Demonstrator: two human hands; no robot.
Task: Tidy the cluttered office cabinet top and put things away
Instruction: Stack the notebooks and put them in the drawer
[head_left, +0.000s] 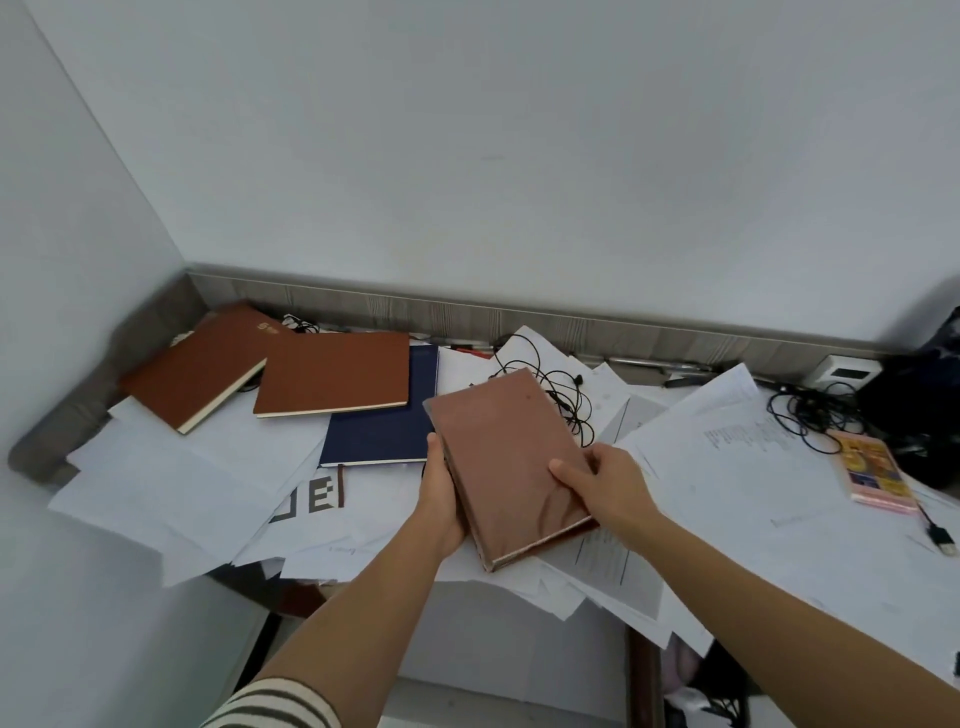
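Centrally, a brown notebook (506, 462) with a glossy, film-like sheen is held tilted above the paper-covered counter (78, 415), its far end pointed toward the wall. It is grasped from 2 sides. The left hand (441, 493) is curled under the left long edge with the thumb laid on the cover's rim. The right hand (608, 483) is wrapped over the right long edge with the thumb pressed flat on the cover. Each grip is therefore clenched on this notebook. A striped sleeve (275, 706) is seen on the left arm at the bottom edge.

Just left of the held notebook, a navy blue notebook (384, 431) is laid flat on loose white papers (171, 478). Its far left corner is overlapped by a 2nd brown notebook (332, 371). A 3rd brown notebook (197, 364) is placed just beside that one, nearer the corner of the walls.

Behind the held notebook, a black earphone cable (561, 389) is spread in loops over more sheets. Pens (649, 364) are lined along the wood-grain back rail (467, 312). To the right, printed sheets are fanned out, and a tangle of black cable (810, 410) is lying on them. Near it a colourful booklet (872, 467) is set, with a USB plug (940, 535) close to the right edge. A small white box (847, 369) is placed against the rail, beside a dark bag (924, 405).
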